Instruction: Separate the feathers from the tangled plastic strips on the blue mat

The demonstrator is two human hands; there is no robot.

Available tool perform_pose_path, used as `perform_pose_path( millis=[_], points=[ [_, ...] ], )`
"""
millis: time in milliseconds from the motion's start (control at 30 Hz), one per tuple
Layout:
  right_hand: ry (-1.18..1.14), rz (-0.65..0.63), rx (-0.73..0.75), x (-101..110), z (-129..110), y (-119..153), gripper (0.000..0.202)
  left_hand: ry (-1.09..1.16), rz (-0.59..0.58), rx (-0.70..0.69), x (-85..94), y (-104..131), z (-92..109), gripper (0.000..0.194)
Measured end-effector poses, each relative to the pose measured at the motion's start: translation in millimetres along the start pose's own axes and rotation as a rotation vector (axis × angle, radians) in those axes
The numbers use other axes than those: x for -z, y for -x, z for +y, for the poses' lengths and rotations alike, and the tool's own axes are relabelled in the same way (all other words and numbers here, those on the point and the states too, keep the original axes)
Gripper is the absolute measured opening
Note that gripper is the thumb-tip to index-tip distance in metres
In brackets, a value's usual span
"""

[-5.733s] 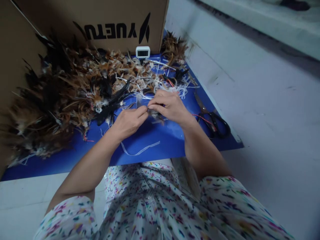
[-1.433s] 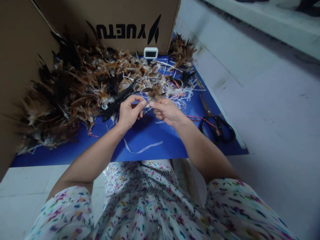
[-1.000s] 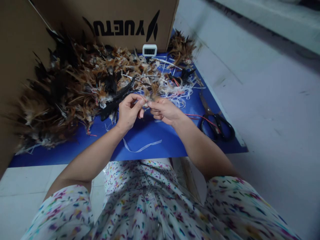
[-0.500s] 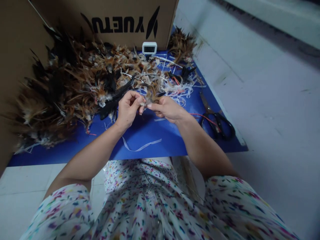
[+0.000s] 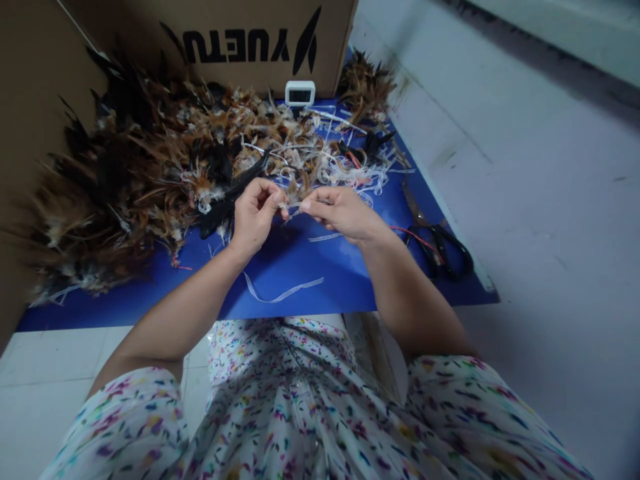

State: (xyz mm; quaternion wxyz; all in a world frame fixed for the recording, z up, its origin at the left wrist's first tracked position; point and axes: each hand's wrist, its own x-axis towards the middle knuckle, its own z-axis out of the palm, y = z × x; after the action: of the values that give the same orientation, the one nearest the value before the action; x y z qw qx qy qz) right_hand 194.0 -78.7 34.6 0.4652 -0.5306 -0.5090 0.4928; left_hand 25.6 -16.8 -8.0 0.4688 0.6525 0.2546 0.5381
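Head view: left hand (image 5: 257, 215), feather tuft (image 5: 296, 189), pale strip (image 5: 294, 208) and right hand (image 5: 345, 212) meet in front of the white display (image 5: 300, 93)

Left of the white display, a big feather heap (image 5: 130, 180), brown and black, covers much of the blue tabletop (image 5: 300, 261), its near end running to just in front of that display. Behind the display stands a cardboard box (image 5: 250, 75), with YUETU printed upside down.

In front of the display and slightly left, the left hand pinches the feather tuft at its pale base, thumb against fingers. Nearer the table edge, directly in front of the display, lies a loose ribbon (image 5: 295, 291). The tuft sits between the hands, just beyond the fingertips, and the thin pale strip spans the small gap there. To the display's right and in front, the right hand has thumb and forefinger clamped on that strip.

Beyond the right hand, still right of the display, lies a white tangle (image 5: 360, 175) of ribbons; a brown feather clump (image 5: 367, 88) sits behind it. Farther right and nearer are black-handled scissors (image 5: 432, 233), a red cord (image 5: 426, 245) across them, then the pale wall (image 5: 540, 220).
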Motion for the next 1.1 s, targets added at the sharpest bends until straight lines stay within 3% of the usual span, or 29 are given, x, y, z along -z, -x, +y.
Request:
perform_pose_path(
  millis=[167, 333, 533, 700, 833, 1100],
  points=[
    [0.043, 0.039, 0.159, 2.1, 0.2, -0.3, 0.018, -0.038, -0.082, 0.021, -2.8, 1.0, 10.2, 0.043],
    [0.078, 0.037, 0.240, 0.0, 2.7, -2.5, 0.027, -0.031, -0.156, 0.057, -4.4, 2.0, 13.6, 0.042],
    [0.150, 0.075, 0.298, -1.6, 1.9, -2.6, 0.037, 0.058, -0.188, 0.132, -4.4, 2.2, 9.2, 0.043],
    [0.182, 0.095, 0.324, -0.4, 1.4, -1.6, 0.028, 0.109, -0.166, 0.165, -4.9, 2.2, 6.9, 0.050],
    [0.165, 0.065, 0.348, 0.1, 0.3, -0.3, 0.022, 0.104, -0.197, 0.199, -4.4, 2.6, 5.9, 0.050],
    [0.210, 0.005, 0.395, 1.2, 5.2, -1.0, 0.030, 0.063, -0.248, 0.206, -4.5, 4.8, 8.3, 0.044]
  ],
)
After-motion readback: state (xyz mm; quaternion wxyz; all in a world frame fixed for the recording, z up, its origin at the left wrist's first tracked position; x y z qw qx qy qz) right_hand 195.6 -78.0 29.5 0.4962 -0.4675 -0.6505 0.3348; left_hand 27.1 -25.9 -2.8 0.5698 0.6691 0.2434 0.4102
